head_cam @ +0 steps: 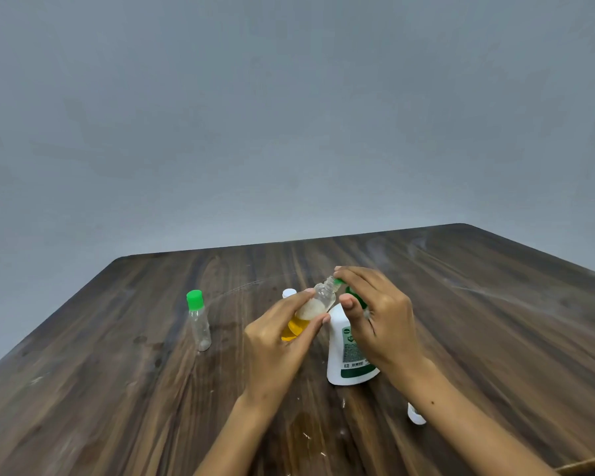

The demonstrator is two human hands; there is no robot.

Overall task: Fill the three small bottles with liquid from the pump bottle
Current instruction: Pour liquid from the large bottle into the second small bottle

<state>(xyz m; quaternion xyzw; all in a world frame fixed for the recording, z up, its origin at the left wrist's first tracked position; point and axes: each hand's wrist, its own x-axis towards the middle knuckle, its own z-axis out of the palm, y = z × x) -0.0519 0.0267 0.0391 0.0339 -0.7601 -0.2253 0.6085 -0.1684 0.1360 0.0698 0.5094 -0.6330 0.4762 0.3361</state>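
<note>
- Head view: the left hand point(282, 333) pinches a small clear bottle point(311, 310) between thumb and fingers, tilted so its open neck leans toward two o'clock, right up against the green pump head point(352, 297) of the white pump bottle point(347, 348). Yellow liquid sits in the lower part of the small bottle, with foam above it.
- The right hand point(375, 314) is curled over the pump head, fingertips at the nozzle beside the neck; whether it is pressing down I cannot tell.
- At nine o'clock from the hands, well apart, a second small bottle point(199, 321) stands upright, green-capped and seemingly unfilled. A white-capped one point(289, 293) peeks out behind the left hand, and a small white object point(416, 414) lies at five o'clock near the right forearm.
- A yellowish smear point(303, 424) on the wooden table point(495, 304) suggests spillage.
- To do this well: keep the neck snug under the nozzle, pump slowly, and let the foam settle before topping up.
</note>
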